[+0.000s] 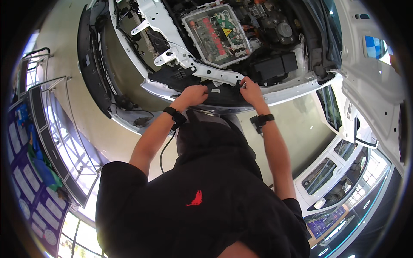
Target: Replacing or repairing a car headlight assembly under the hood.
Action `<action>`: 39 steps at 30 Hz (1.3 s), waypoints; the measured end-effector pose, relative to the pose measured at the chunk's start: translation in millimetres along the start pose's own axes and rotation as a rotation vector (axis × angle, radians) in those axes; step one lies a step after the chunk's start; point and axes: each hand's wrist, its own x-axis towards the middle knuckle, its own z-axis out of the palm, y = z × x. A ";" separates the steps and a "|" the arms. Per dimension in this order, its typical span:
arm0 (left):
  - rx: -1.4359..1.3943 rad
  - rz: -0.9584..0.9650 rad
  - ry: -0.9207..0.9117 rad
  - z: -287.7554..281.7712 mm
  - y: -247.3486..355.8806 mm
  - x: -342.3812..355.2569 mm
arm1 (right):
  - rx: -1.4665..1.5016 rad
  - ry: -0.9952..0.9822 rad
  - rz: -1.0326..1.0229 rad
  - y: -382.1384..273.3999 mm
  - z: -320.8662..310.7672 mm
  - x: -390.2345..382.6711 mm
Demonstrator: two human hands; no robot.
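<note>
A black headlight (223,98) with a small pale label sits in the front corner of a white car body, its glossy outer edge toward me. My left hand (192,96) is closed, fingers curled against the headlight's left part; its fingertips are partly hidden. At the headlight's right end, my right hand (253,92) is pinched beside the end of a white metal bracket (219,75). A small dark spot shows at its fingers, too small to name. Black straps with small boxes circle both wrists.
A clear-covered box (217,36) with circuit parts sits in the engine bay. The detached front bumper (97,64) stands left of the car. An open white door (370,81) is at right, with another white car (322,176) behind. A wheeled metal frame (56,129) stands at left.
</note>
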 end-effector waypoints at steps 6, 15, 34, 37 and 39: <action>-0.105 0.045 -0.102 9.7 27.0 12.6 | -0.033 -0.150 -0.131 18.1 -15.7 -1.3; -0.249 0.117 0.063 12.2 55.0 64.0 | 1.283 -0.170 0.510 13.7 12.6 10.3; -0.049 0.186 0.438 66.4 78.3 108.1 | 1.670 -0.175 0.329 43.8 45.5 -5.6; -0.001 0.178 0.390 63.8 72.5 108.8 | 1.597 -0.182 0.393 35.7 32.6 -10.8; 0.022 0.219 0.372 59.1 74.4 110.6 | 1.505 -0.238 0.282 37.5 25.0 -8.7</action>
